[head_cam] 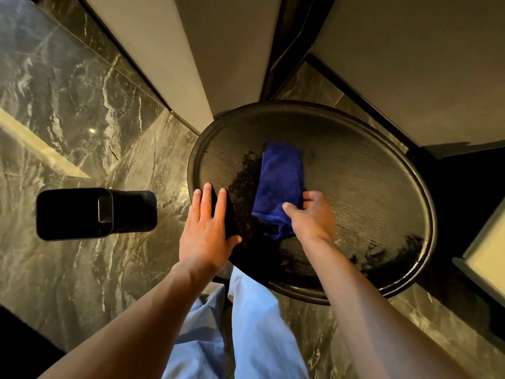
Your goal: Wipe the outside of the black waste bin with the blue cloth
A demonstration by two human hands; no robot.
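The blue cloth (280,187) lies folded on the round black table (382,187), roughly at its centre, near end toward the person. R hand (314,217) is on that near end: thumb over the top, fingers curled round the right edge, so it looks closed in a pinch on the fabric, though whether the cloth is lifted off the table yet can't be told. L hand (207,228) rests flat at the table's left rim, fingers spread wide, holding nothing; a dark flat thing seems to lie under/beside its fingers but it's too dark to ID. The black waste bin (95,213) stands on the marble floor (68,119) to the left of the table, well apart from both hands, mouth open toward the camera. Judgement: cloth is soft, light microfibre-type, floppy, so it will droop and unfold if taken by one corner; better to bunch the folded near end in the palm so a thick pad faces out. Bin looks like light, stiff plastic w/ smooth, prob. slick walls; it'll likely slide or tip on polished stone when pushed, so the free L hand should steady it at the rim while R wipes the sides. Not fragile. Wiping hasn't begun.
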